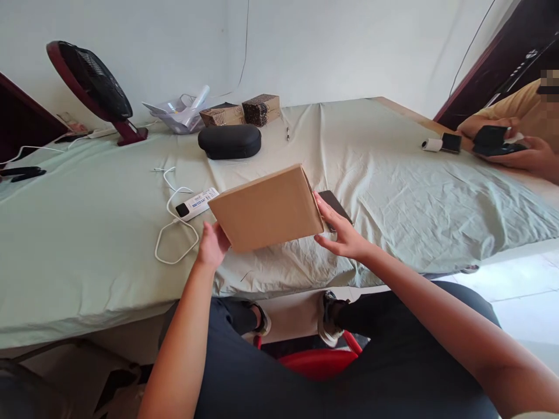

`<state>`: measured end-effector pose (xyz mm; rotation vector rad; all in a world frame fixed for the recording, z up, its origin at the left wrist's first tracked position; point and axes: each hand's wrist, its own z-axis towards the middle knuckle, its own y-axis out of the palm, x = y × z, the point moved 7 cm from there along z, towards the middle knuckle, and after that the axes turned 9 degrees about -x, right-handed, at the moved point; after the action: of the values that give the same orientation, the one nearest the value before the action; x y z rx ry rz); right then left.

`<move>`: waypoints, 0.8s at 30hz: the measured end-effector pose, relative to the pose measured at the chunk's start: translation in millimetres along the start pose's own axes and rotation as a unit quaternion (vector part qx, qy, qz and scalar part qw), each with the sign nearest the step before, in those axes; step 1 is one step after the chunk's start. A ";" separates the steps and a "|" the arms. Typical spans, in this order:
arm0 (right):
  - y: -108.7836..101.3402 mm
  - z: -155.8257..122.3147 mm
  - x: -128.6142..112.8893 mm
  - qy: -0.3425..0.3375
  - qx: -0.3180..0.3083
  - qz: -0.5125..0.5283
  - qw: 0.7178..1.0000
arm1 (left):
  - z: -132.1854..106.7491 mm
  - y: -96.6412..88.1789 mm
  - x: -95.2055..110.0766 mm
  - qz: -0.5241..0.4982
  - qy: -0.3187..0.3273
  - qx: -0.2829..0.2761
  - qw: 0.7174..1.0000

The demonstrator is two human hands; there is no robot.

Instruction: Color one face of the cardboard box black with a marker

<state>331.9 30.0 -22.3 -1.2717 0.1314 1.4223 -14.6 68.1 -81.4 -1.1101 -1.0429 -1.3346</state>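
Note:
A plain brown cardboard box [268, 208] is held tilted above the front of a table covered in a pale green sheet [87, 233]. My left hand [212, 244] grips its lower left corner, fingers tucked behind it. My right hand [343, 230] presses against its right side with fingers and thumb around the edge. A dark phone [338, 205] lies on the sheet just behind my right hand.
A white power bank with a looped white cable [196, 203] lies left of the box. Behind are a black oval case [230, 141], two patterned boxes [242, 112], a plastic bag and a red fan [94, 87]. Another person's hands [524, 154] hold a black object at right.

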 end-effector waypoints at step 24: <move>-3.2 3.1 29.4 0.074 0.101 0.068 0.990 | 5.1 12.4 30.4 -0.067 0.071 -0.099 0.990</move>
<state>340.0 52.0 -40.6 -1.2164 0.4597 1.3903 -2.0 66.7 -50.7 -1.0869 -0.9079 -1.6299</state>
